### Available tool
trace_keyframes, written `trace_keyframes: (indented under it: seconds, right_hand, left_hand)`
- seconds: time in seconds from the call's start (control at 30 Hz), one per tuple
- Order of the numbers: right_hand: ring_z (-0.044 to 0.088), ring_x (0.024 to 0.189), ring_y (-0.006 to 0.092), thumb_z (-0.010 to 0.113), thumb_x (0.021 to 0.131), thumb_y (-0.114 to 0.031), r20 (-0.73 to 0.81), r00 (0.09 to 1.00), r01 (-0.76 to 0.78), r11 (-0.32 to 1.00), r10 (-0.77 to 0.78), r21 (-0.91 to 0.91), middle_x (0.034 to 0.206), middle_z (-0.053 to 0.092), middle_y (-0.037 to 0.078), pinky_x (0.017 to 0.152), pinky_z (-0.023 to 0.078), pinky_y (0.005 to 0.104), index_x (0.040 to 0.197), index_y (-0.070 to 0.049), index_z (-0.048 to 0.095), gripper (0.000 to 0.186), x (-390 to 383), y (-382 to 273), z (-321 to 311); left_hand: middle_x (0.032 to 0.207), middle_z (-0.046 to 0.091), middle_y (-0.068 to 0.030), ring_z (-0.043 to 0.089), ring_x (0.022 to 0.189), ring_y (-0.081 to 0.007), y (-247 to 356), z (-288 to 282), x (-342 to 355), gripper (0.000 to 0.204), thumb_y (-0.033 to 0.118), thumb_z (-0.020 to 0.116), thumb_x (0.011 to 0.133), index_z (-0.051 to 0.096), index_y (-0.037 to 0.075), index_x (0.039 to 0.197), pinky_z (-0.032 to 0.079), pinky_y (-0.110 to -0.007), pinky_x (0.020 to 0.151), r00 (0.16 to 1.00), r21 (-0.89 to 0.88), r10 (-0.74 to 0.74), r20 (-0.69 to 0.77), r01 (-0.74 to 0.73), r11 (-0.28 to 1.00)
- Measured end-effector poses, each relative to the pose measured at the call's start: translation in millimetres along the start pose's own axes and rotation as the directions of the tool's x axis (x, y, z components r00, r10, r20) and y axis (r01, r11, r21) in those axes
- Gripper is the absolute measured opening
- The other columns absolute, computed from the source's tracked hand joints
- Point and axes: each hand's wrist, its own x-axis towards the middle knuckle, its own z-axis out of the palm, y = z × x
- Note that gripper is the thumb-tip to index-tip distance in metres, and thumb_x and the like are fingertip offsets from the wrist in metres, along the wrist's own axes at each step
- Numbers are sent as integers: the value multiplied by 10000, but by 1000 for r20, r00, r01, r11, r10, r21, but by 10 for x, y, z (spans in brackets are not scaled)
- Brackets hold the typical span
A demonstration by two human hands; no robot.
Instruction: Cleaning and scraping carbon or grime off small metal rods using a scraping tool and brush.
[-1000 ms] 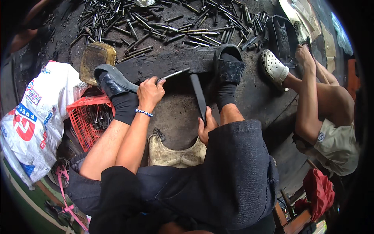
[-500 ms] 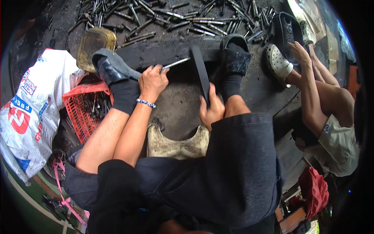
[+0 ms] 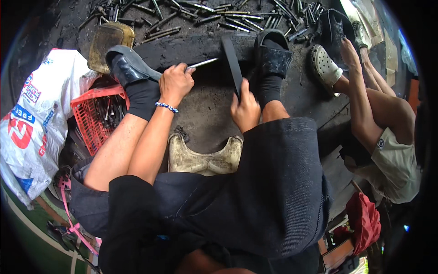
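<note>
My left hand (image 3: 176,84), with a blue and white beaded bracelet at the wrist, is closed on a thin metal rod (image 3: 203,63). The rod's bright end points right, just short of a long flat black bar (image 3: 232,61). Around the near end of that bar, my right hand (image 3: 246,108) is closed, keeping it steeply tilted. Whether the bar is a file, I cannot make out. Both hands are between my feet, above a dark beam (image 3: 182,54) on the ground. The rod's other end is hidden in my left fist.
Many loose metal rods (image 3: 237,23) lie beyond the beam. To the left are a red plastic basket (image 3: 89,121) with metal pieces, a white sack (image 3: 45,109) and a grimy yellowish container (image 3: 108,45). A pale worn seat (image 3: 200,157) shows between my legs. Another person's legs (image 3: 365,100) are at the right.
The whole view has shifted slightly. My right hand and the black bar have moved a little farther from me. The rod's tip now stands slightly apart from the bar. Both grips are unchanged.
</note>
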Motion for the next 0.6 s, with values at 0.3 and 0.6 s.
trace_keyframes:
  seconds: [0.3,0.6]
  right_hand:
    - [610,725,412,629,840,-120,-55,998,-19,973,33,229,869,639,218,632,486,433,1314,-46,461,509,201,-374,-120]
    - [663,630,304,648,856,-179,171,952,-294,914,254,278,766,654,185,568,495,355,1324,-64,479,510,-1078,555,178]
  left_hand:
    - [722,626,-167,615,698,-373,-146,-39,25,186,215,662,807,636,38,755,486,-453,619,994,-34,88,-58,-90,995]
    - [749,638,-166,624,701,-367,-173,-55,-50,206,256,660,821,659,52,792,490,-443,604,999,-31,3,54,-1,1000]
